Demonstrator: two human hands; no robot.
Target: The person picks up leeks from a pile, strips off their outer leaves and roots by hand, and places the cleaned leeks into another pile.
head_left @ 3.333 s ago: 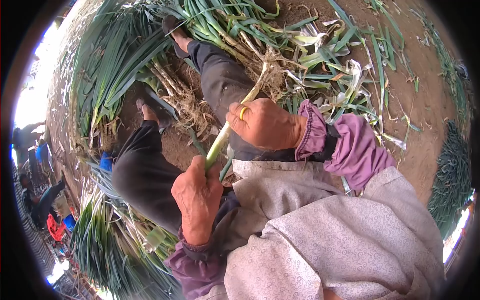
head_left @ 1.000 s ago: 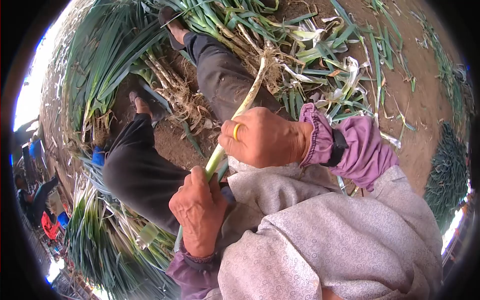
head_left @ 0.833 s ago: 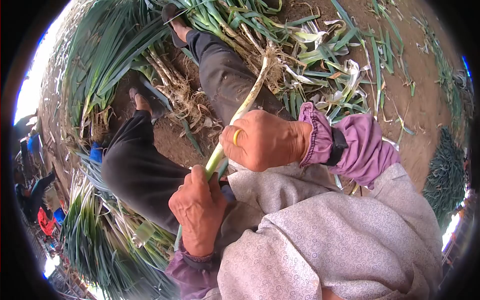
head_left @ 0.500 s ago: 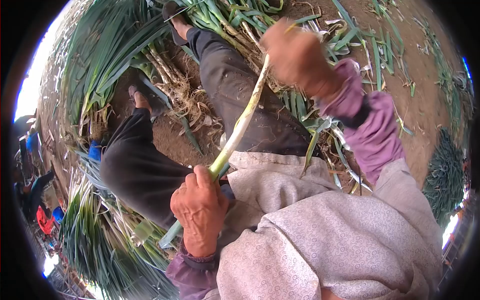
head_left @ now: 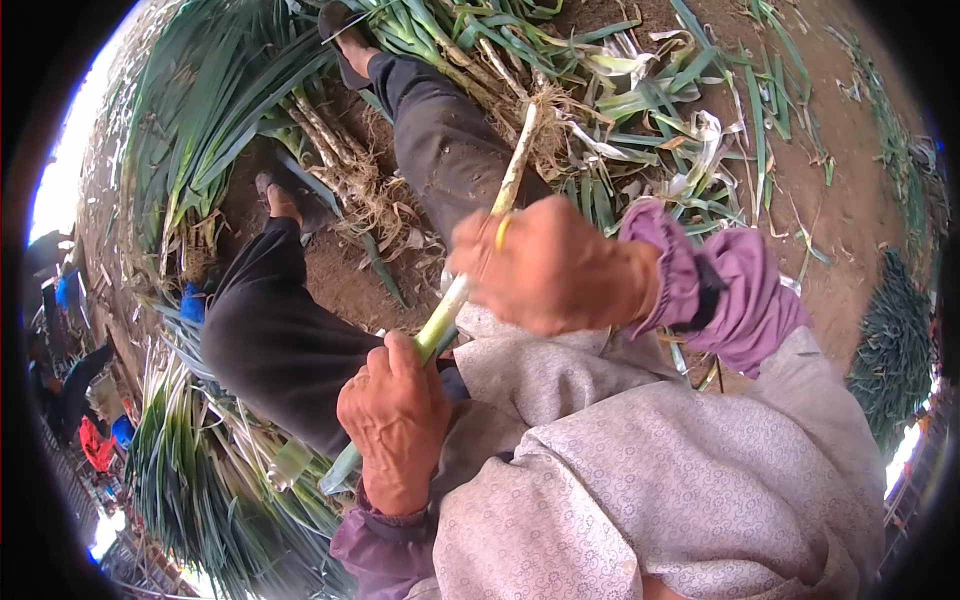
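A long leek (head_left: pixel 512 178) slants across my lap, its pale root end pointing up and away. My left hand (head_left: pixel 395 425) is closed round its green part near my waist, and a leaf comes out below the fist. Slightly blurred, my right hand (head_left: pixel 550 268) has its fingers round the middle of the white stem, and its palm is hidden. A yellow band (head_left: pixel 502 232) shows on one of its fingers. Past the leek's tip, a clump of roots (head_left: pixel 550 125) lies on the soil beside my leg.
Untrimmed leeks (head_left: pixel 225 110) with roots are heaped at upper left. Another pile of leeks (head_left: pixel 205 480) with clean white stems lies at lower left. Stripped leaves (head_left: pixel 690 150) litter the soil at upper right. A stack of green leeks (head_left: pixel 890 345) stands at far right.
My right hand has come down from the leek's root end to the middle of its stem, toward my left hand. The left hand and the leek have hardly moved.
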